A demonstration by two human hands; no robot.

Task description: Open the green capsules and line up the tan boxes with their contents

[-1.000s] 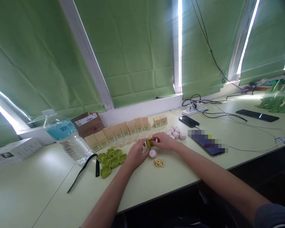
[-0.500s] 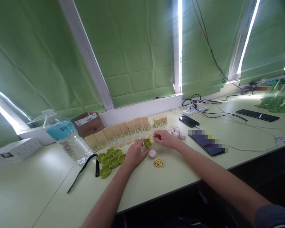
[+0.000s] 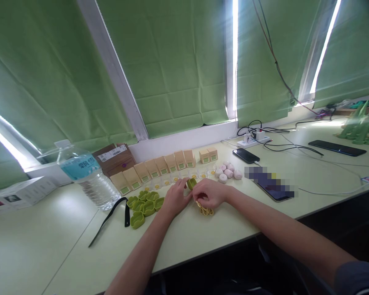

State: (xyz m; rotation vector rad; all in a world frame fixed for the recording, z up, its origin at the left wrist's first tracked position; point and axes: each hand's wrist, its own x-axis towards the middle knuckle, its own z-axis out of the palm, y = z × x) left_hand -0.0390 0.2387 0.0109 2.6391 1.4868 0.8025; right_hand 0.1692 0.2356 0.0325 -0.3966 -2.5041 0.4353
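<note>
Right hand point(image 3: 209, 193) lower (labels unreadable)

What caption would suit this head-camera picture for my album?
Left hand holds a small green cup while the right hand rests over yellow rings on the table.

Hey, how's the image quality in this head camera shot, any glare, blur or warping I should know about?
Head view: bright daylight blows out in strips between the green blinds; straight window frames lean and bow, a wide-angle effect; the tablet screen is pixelated over; the left hand, right hand and the green cup at their fingertips look soft, fine detail lost.
</note>
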